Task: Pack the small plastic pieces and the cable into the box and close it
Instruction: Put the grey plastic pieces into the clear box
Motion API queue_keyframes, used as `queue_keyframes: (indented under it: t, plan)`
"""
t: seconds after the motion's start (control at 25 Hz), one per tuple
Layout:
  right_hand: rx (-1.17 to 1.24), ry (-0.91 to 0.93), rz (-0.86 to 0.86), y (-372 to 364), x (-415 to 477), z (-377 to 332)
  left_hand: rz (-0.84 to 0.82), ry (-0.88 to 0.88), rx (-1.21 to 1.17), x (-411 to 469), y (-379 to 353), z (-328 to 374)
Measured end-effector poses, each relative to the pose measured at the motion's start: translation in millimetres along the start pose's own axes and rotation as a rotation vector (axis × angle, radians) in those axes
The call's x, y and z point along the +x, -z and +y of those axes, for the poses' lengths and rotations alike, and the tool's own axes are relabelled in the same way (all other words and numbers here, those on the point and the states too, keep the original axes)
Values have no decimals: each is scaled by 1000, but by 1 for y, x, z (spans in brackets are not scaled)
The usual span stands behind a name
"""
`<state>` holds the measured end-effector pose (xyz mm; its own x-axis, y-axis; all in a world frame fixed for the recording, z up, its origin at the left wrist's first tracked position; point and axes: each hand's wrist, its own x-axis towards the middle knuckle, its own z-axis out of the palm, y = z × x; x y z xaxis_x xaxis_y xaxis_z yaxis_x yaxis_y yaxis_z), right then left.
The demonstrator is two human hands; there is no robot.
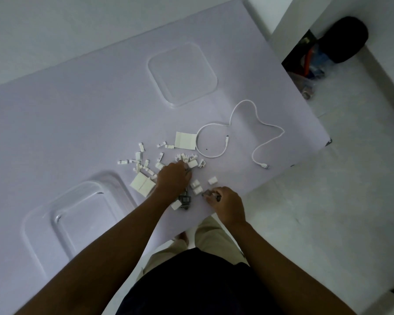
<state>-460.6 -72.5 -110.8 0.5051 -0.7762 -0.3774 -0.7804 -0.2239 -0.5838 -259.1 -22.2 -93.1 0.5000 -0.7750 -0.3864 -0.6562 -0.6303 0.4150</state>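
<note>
Several small white plastic pieces [141, 159] lie scattered on the pale table [89, 110], with two flat cream squares [185, 140] among them. A white cable [255, 130] curls loosely to the right of them. My left hand [173, 179] rests fingers-down over the pieces in the middle, and a grey part [184, 199] shows just under its wrist. My right hand [226, 202] is near the table's front edge, pinching a small greyish piece [208, 193] at its fingertips. No box can be made out.
Two rounded square recesses are pressed into the table top, one at the back [182, 73] and one at the front left [77, 214]. The table's right corner [328, 140] is near the cable. A dark bundle of objects [323, 55] lies on the white floor beyond.
</note>
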Motion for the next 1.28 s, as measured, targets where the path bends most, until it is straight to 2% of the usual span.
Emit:
queue_keyframes:
  t: [0.24, 0.56, 0.64, 0.68, 0.76, 0.84, 0.92, 1.16, 1.28]
  plan:
    - [-89, 28, 49, -13, 3, -13, 114, 80, -129, -24, 35, -16]
    - [227, 106, 61, -18, 9, -62, 350, 383, -318, -105, 79, -112]
    - [330, 132, -10, -29, 2, -97, 244, 455, -239, -141, 79, -147]
    - [365, 149, -68, -36, -3, -117, 127, 477, -175, -160, 74, -165]
    - [376, 222, -168, -54, -9, -158, -86, 523, -87, -191, 58, -197]
    - [373, 286, -264, -74, -21, -194, -189, 575, -92, -215, 41, -220]
    - [388, 294, -326, -92, -29, -216, -203, 638, -112, -224, 32, -227]
    - [332, 242, -461, -136, -47, -238, -156, 569, -7, -230, 21, -231]
    - [265, 313, -531, -145, -51, -250, -128, 573, 51, -238, 29, -225]
